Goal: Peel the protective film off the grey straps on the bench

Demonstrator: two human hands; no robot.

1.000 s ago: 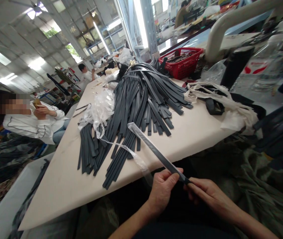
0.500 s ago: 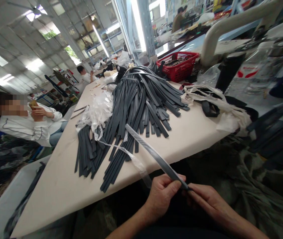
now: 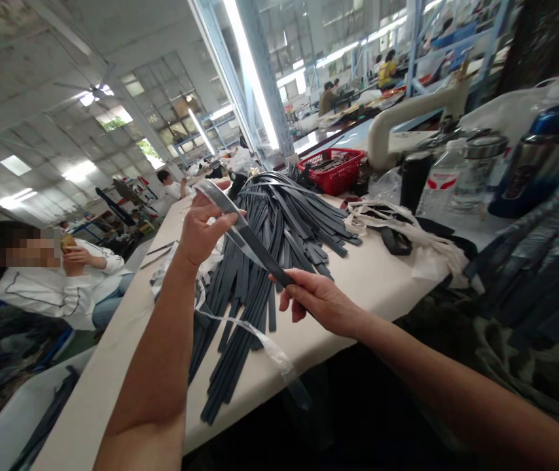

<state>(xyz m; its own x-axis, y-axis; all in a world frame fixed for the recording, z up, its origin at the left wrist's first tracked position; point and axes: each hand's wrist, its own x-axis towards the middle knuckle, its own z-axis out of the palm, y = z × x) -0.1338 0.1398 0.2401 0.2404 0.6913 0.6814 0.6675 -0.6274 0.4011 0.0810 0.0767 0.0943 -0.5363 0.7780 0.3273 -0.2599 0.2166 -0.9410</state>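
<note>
A dark grey flat strip (image 3: 277,269) stretches between my two hands above the table. My right hand (image 3: 321,302) is closed on its lower end, thumb on top. Up and to the left, my left hand (image 3: 203,230) pinches the strip's far part, where a pale, shiny band curves over the fingers. Whether that band is a separate film or the strip's own underside, I cannot tell. Behind my hands lies a large bundle of similar dark strips (image 3: 304,209), gathered at the back and fanned towards me.
Thin white film (image 3: 274,353) trails over the front edge of the pale table (image 3: 88,392). A red basket (image 3: 338,176) stands behind the bundle. Pale cloth scraps (image 3: 402,229), a water bottle (image 3: 441,176) and a blue flask (image 3: 539,160) are at right. A person (image 3: 58,281) sits at left.
Both hands have risen from below the table's front edge to over the strips, carrying the strip. My left hand has moved far up and left, apart from the right. The view has shifted.
</note>
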